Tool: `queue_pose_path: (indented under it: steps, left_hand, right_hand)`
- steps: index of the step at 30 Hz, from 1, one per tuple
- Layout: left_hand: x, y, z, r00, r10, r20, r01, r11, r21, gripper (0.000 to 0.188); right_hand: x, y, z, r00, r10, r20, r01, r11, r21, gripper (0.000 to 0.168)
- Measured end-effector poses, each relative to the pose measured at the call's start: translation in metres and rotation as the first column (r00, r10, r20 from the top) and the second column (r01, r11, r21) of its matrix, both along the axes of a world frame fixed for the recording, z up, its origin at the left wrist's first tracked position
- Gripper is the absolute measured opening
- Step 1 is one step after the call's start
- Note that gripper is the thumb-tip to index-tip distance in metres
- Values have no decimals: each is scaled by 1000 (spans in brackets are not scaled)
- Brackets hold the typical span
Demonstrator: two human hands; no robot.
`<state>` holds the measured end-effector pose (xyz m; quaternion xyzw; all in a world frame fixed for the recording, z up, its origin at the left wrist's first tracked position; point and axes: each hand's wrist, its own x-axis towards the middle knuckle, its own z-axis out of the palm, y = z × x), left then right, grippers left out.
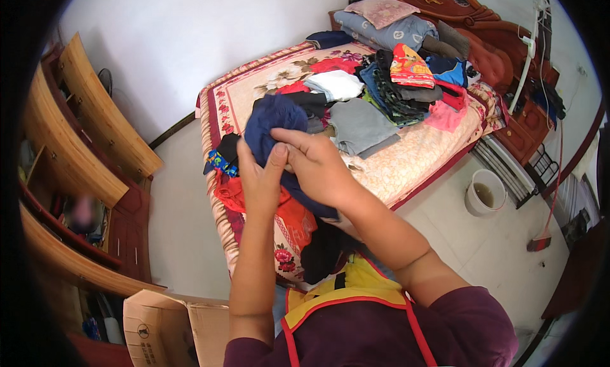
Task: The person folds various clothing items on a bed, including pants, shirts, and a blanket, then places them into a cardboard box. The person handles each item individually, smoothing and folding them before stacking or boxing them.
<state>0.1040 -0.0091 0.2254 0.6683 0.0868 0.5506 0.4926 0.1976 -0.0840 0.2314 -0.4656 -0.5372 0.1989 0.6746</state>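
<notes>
Both hands meet over the near part of the bed and grip a dark navy cloth garment (276, 117). My left hand (262, 181) pinches its near edge between thumb and fingers. From the right, my right hand (317, 164) holds the same fabric, its index finger stretched along the top. Part of the cloth hangs down below the right hand. Beneath the hands lie red-orange clothing (295, 221) and a black garment (321, 250). A blue patterned cloth (221, 163) is left of my left hand. Beyond the hands are a folded grey garment (360, 124) and a white one (336, 85).
A tall pile of folded clothes (395, 95) sits on the flowered bedspread (419, 147). An open wardrobe (81, 147) stands left, with an open cardboard box (159, 319) near me. On the floor at right are a bucket of murky liquid (485, 193) and a broom (539, 243).
</notes>
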Motion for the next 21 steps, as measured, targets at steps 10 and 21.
queue_pose_path:
  steps: [10, 21]
  left_hand:
    - [-50, 30, 134, 990, -32, 137, 4, 981, 196, 32]
    - [-40, 55, 255, 989, -136, 62, 109, 941, 321, 35]
  right_hand:
    - [52, -21, 56, 968, 238, 82, -251, 928, 275, 71]
    - [50, 23, 9, 845, 481, -233, -488, 872, 29, 38]
